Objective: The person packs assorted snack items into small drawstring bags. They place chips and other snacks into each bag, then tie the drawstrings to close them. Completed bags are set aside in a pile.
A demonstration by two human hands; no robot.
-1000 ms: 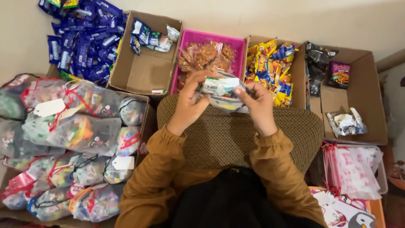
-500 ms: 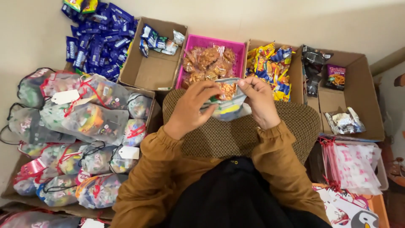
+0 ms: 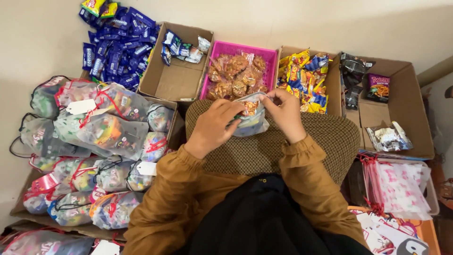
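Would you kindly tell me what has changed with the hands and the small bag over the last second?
Both hands, left hand and right hand, kept hold of the small clear bag and brought it down from in front of the pink basket to above the checked cushion. The bag now hangs more open between them, with a snack showing inside. The boxes and the filled bags lie as before.

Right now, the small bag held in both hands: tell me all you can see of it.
The small bag is a soft pouch of translucent, printed plastic-like film, with snack packets showing through, an orange one near the top. Its mouth faces up and is pulled open. The left hand grips its left edge, the right hand pinches the top rim. Its bottom sags onto the brown checked cushion, in front of the pink basket.
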